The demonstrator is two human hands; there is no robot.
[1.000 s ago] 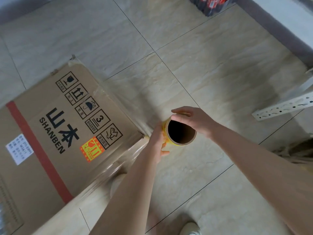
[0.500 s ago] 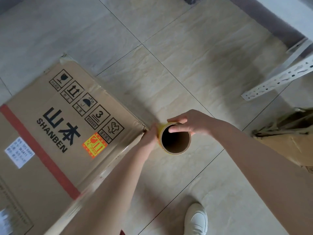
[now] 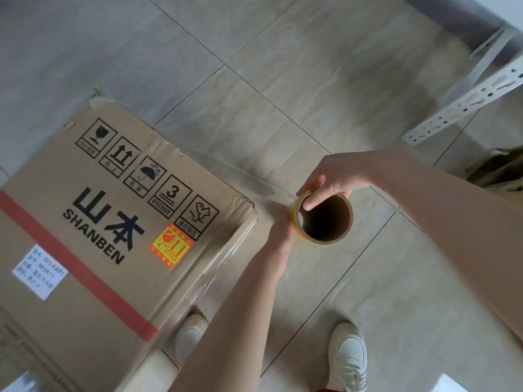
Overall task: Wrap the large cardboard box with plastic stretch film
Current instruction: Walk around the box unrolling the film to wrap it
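Film roll [image 3: 325, 219] now drawn farther from the corner of the cardboard box [image 3: 99, 222] on the floor, stretch film [image 3: 254, 183] newly taut between them, right grip [image 3: 334, 176] clasping the roll's rim, left grip [image 3: 278, 233] against its side, hold unclear.

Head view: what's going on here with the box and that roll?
A person is wrapping a large brown cardboard box, holding a roll of clear plastic stretch film on a brown cardboard core beside its corner. The right hand grips the core's top rim, one finger inside; the left hand holds the roll's side. A band of film runs from the roll to the box, whose near side looks film-covered.
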